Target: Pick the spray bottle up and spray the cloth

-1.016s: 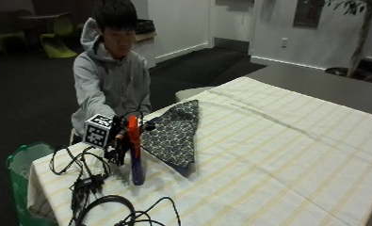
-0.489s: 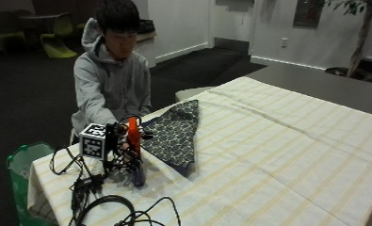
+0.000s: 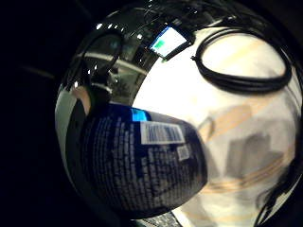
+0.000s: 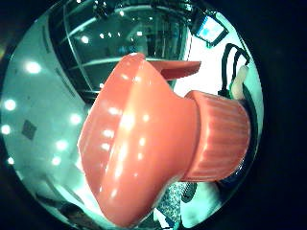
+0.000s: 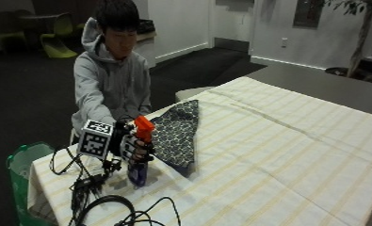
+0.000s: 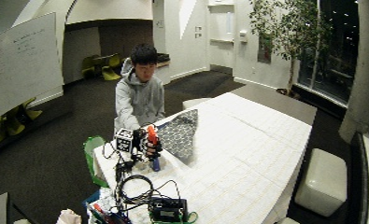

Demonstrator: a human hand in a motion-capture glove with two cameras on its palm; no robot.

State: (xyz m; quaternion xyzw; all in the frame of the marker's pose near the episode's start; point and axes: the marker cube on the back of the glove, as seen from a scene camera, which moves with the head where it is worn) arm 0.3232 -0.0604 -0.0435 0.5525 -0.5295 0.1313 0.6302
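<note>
In the outside view a spray bottle (image 5: 138,172) with a blue body and an orange head stands upright near the table's front left corner. My gloved right hand (image 5: 132,147) grips its neck just under the head, fingers curled round it. Whether its base touches the table I cannot tell. The orange head (image 4: 144,153) fills the thumb side palm view, and the blue labelled body (image 3: 142,165) fills the little finger side palm view. A dark patterned cloth (image 5: 176,132) lies on the table just right of the bottle, running back toward the person. The wide view shows the hand (image 6: 148,145), bottle (image 6: 154,163) and cloth (image 6: 179,133) alike.
A striped cream tablecloth (image 5: 286,155) covers the long table. Black cables (image 5: 104,202) lie coiled at the front left corner, beside the bottle. A green bin (image 5: 22,160) stands off the table's left end. A lit screen (image 3: 168,41) lies among the cables.
My hand has slid a little down and left along the bottle's neck and closed round it. The bottle and cloth stay where they were.
</note>
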